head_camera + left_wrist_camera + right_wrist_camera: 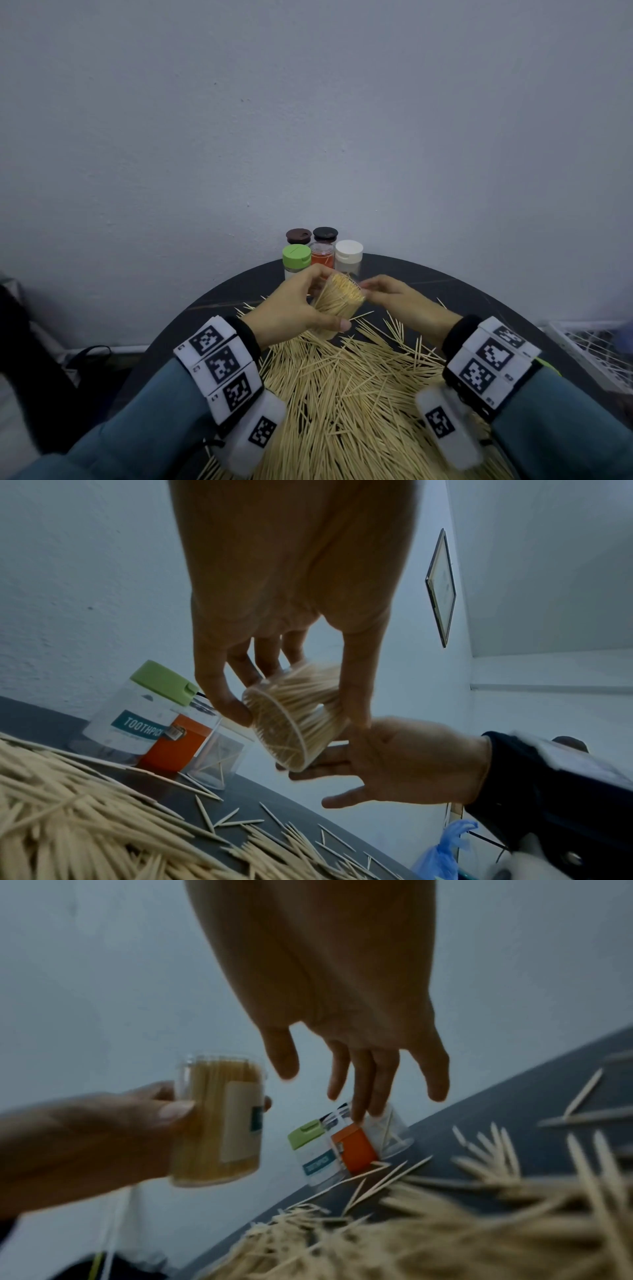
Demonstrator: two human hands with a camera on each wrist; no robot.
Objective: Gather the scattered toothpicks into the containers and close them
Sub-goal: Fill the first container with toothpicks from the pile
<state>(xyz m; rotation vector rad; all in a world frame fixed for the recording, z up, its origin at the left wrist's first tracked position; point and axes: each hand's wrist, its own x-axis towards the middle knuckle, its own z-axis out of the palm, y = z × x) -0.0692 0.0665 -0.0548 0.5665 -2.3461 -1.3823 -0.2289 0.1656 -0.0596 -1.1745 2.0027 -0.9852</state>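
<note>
While my left hand gripped a packed, lidless jar above the table and my right hand hovered slack-fingered beside it, most toothpicks lay ungathered, so I judged the task barely begun.

R wrist view blurred: toothpick heap smeared. Green-lid jar label cut to "TOOTHPIC" behind orange jar. 2 dark lids at back: jars beneath hidden.
</note>
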